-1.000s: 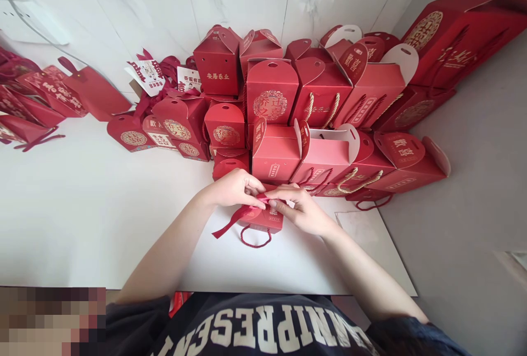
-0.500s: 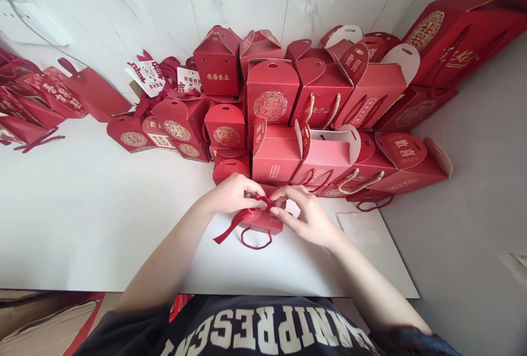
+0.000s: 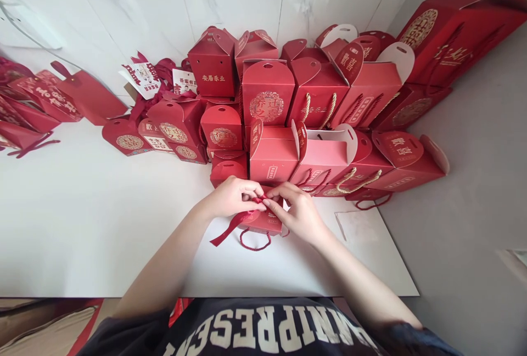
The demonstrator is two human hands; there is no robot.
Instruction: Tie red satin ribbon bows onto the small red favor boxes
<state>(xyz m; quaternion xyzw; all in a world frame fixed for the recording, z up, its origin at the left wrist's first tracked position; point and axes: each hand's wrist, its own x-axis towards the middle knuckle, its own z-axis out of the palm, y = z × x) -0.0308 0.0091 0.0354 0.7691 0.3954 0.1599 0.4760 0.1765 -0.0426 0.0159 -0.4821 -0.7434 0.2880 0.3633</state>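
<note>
A small red gift box [image 3: 263, 224] with a red cord handle stands on the white table [image 3: 90, 224] right in front of me. My left hand [image 3: 230, 197] and my right hand [image 3: 297, 210] meet over its top, both pinching a dark red ribbon [image 3: 230, 227]. One ribbon tail hangs down to the left onto the table. The fingertips hide the box's top.
A big pile of red gift boxes [image 3: 288, 109] stands against the marble wall behind the hands. Flat red bags [image 3: 45, 103] lie at the far left. A large red box [image 3: 457, 32] leans at the right. A clear plastic sleeve [image 3: 358, 227] lies to the right of my hands.
My fingers have worked the ribbon at the box's top: the hands drew slightly apart, then closed in again. The box has stayed in place.
</note>
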